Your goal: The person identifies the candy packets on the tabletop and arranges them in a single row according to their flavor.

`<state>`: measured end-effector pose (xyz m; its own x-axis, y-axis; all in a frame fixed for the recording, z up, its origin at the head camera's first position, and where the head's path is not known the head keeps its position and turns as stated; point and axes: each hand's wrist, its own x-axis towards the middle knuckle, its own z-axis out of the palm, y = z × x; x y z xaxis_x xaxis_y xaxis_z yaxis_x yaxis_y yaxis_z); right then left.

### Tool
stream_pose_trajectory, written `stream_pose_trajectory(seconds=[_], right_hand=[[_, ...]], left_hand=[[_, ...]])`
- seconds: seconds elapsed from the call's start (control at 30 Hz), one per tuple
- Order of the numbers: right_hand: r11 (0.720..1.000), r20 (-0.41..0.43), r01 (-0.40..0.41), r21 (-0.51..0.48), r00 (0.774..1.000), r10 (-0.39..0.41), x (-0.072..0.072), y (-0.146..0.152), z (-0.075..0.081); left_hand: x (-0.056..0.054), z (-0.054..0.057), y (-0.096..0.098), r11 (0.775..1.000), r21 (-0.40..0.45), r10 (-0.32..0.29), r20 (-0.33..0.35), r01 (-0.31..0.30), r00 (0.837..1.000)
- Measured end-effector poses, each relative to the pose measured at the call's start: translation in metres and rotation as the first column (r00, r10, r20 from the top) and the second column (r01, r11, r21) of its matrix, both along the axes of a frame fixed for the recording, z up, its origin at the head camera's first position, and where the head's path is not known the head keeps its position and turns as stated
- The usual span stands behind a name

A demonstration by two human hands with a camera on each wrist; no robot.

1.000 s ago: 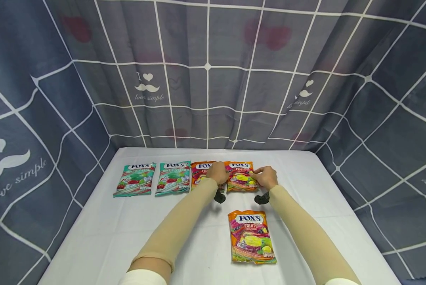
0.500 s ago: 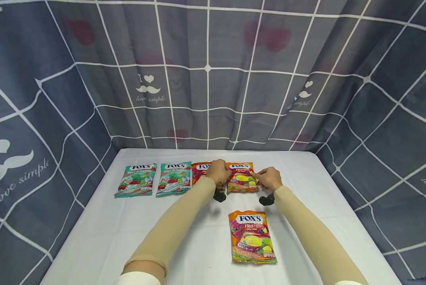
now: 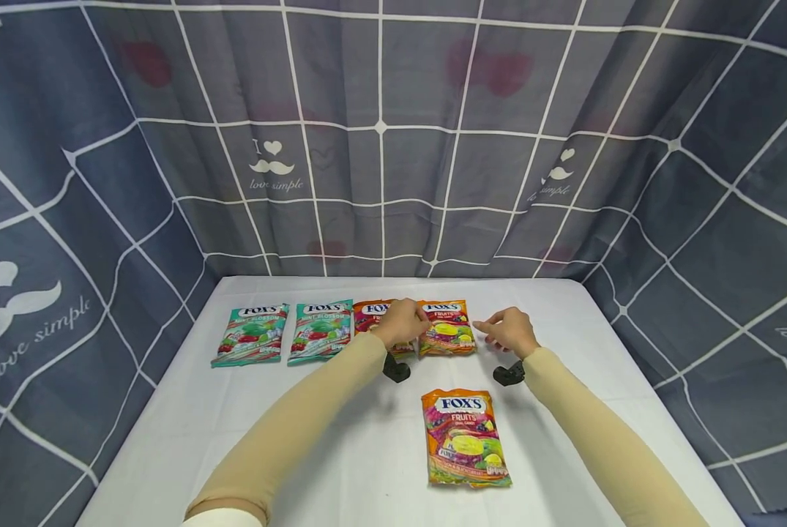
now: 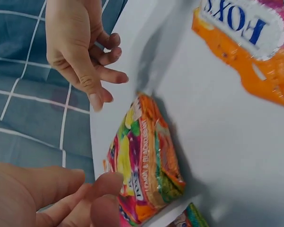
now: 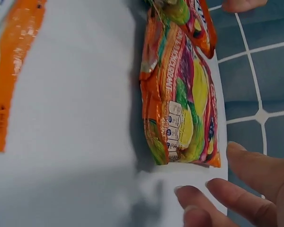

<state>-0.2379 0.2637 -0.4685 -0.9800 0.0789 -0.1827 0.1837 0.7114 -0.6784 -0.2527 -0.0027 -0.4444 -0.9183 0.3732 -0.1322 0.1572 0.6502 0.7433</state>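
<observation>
My left hand [image 3: 403, 323] hovers over the gap between two orange candy bags at the back, hiding part of the left bag [image 3: 369, 316]. In the left wrist view its fingers [image 4: 61, 187] are loosely bent beside the right bag [image 4: 142, 165], holding nothing. My right hand [image 3: 512, 331] is just right of that same bag [image 3: 447, 331]; the right wrist view shows its fingers [image 5: 244, 196] spread and apart from the bag [image 5: 184, 109]. A third orange bag [image 3: 465, 439], marked FOX'S Fruits, lies flat in front of both hands.
Two green mint candy bags, one at far left [image 3: 251, 335] and one beside it [image 3: 321, 331], continue the back row. White cloth covers the table [image 3: 340, 461]. A dark checked curtain [image 3: 340, 168] hangs around the back and sides.
My right hand has let go of the right-hand orange bag's edge and drawn away to the right. My left hand stays near the bag's left edge. The bags lie practically where they were.
</observation>
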Motion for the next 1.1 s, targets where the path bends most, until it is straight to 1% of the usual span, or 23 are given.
stream_pose_trajectory(seconds=[0.1, 0.2, 0.27, 0.37, 0.5, 0.6, 0.7, 0.8, 0.9, 1.1], right_hand=[[0.999, 0.015, -0.034, 0.013, 0.999, 0.033, 0.007, 0.001, 0.002], [0.997, 0.024, -0.076, 0.021, 0.997, 0.075, 0.016, 0.003, 0.004], [0.996, 0.04, -0.089, 0.015, 0.995, 0.089, 0.022, 0.003, 0.006], [0.992, 0.056, -0.124, 0.01, 0.991, 0.123, 0.029, 0.004, 0.008], [0.987, 0.072, -0.16, 0.016, 0.985, 0.158, 0.039, 0.004, 0.008], [0.984, 0.08, -0.18, 0.016, 0.981, 0.178, 0.048, 0.005, 0.007], [0.983, 0.087, -0.184, 0.011, 0.979, 0.182, 0.059, 0.006, 0.004], [0.983, 0.103, -0.183, 0.001, 0.978, 0.182, 0.071, 0.005, 0.0], [0.981, 0.111, -0.194, -0.011, 0.975, 0.194, 0.081, 0.005, -0.004], [0.978, 0.116, -0.205, -0.045, 0.971, 0.209, 0.101, 0.008, -0.009]], left_hand=[[0.01, 0.006, -0.004, 0.999, 0.006, -0.049, 0.002, 0.049, 0.999], [0.018, 0.008, -0.008, 0.994, 0.011, -0.105, 0.011, 0.105, 0.994], [0.023, 0.008, -0.011, 0.991, 0.034, -0.134, 0.034, 0.132, 0.99], [0.032, 0.006, -0.014, 0.984, 0.085, -0.162, 0.084, 0.155, 0.983], [0.046, 0.007, -0.017, 0.975, 0.122, -0.203, 0.147, 0.186, 0.968], [0.057, 0.007, -0.019, 0.969, 0.114, -0.235, 0.18, 0.217, 0.955], [0.068, 0.003, -0.021, 0.963, 0.103, -0.266, 0.208, 0.249, 0.941], [0.077, -0.002, -0.024, 0.958, 0.101, -0.286, 0.237, 0.269, 0.928], [0.084, -0.007, -0.03, 0.956, 0.088, -0.292, 0.272, 0.279, 0.917], [0.095, -0.015, -0.043, 0.957, 0.046, -0.284, 0.349, 0.287, 0.893]])
